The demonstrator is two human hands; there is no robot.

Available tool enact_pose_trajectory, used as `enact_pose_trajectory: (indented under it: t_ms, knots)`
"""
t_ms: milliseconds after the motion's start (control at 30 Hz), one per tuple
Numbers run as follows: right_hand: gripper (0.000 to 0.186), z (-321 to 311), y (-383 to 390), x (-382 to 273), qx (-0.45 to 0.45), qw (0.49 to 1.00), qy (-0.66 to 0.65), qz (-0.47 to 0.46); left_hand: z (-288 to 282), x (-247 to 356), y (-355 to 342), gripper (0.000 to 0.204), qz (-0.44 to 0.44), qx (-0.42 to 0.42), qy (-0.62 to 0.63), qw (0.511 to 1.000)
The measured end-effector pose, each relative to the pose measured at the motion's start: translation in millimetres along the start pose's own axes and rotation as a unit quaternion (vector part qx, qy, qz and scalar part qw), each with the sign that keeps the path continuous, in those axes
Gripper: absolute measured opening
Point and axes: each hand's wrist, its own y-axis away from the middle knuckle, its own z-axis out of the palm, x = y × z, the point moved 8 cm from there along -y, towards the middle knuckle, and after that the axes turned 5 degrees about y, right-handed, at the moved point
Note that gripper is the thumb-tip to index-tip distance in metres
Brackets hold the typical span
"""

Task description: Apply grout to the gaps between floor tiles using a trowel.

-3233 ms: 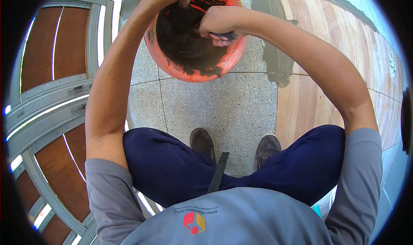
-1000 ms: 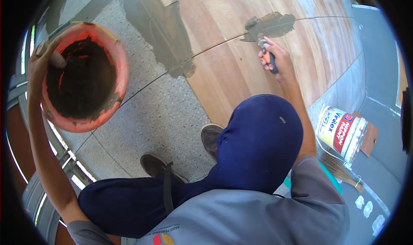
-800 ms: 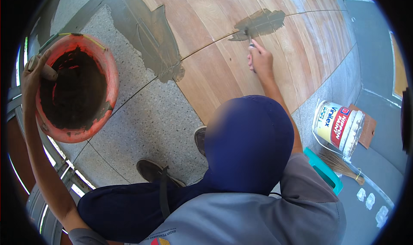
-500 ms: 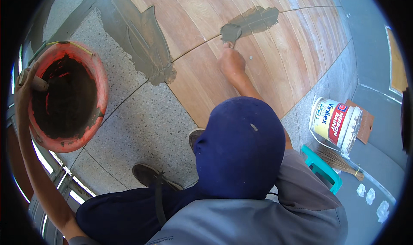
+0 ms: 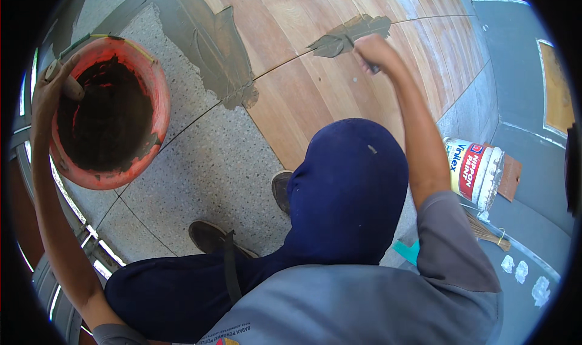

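Clenched on the rim of an orange bucket [image 5: 109, 112], the left hand [image 5: 51, 90] keeps its grip at the bucket's near-left edge, thumb hooked over the lip. The right hand [image 5: 373, 51], arm stretched forward, is closed around the dark handle of a trowel [image 5: 357, 51], only partly visible; its blade end meets a grey mortar patch [image 5: 348, 35] lying on a joint of the floor.

Nearest the camera are the person's grey shirt and dark blue trousers, one knee raised between the arms; two dark shoes [image 5: 212, 236] rest on speckled terrazzo floor [image 5: 206, 175]. Open terrazzo lies between bucket and knee. To the left, the bucket sits close to a curved metal railing [image 5: 66, 218], leaving little room on that side. To the right stand a white paint can [image 5: 476, 172] on its side and a straw broom [image 5: 485, 230].

Compared with half a second earlier, the right hand has shifted to the right along the joint and now lies at the patch's right end; the bucket grip is unchanged.

Bucket: round, plastic, interior coated with dark wet mortar. Farther out, smooth wood-grain tiles [image 5: 291, 84] carry a second, larger, rough grey mortar smear [image 5: 212, 48] beyond the bucket.
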Motion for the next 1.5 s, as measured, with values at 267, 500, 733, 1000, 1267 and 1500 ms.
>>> enact_pose_trajectory:
  t_ms: [267,500,733,1000,1267,1500]
  knots:
    - [0.023,-12,-45,-5,-0.153,0.969,-0.055,0.187,-2,-4,-13,0.042,0.049,-0.008,0.008,0.999]
    - [0.021,15,-51,-28,-0.162,0.954,-0.129,0.215,2,-13,-18,0.042,0.030,-0.018,0.056,0.998]
    - [0.015,40,-46,-36,-0.113,0.948,-0.164,0.248,0,-3,-24,0.043,0.082,-0.023,0.019,0.996]
    - [0.017,124,-8,-95,0.029,0.993,-0.025,0.108,9,14,-18,0.044,0.132,-0.016,-0.005,0.991]
    - [0.025,232,82,-186,0.197,0.976,-0.010,0.092,24,30,-30,0.047,0.131,-0.034,-0.008,0.991]
    - [0.027,147,107,-149,0.143,0.989,-0.039,-0.022,-11,-16,-53,0.050,0.110,-0.069,-0.057,0.990]
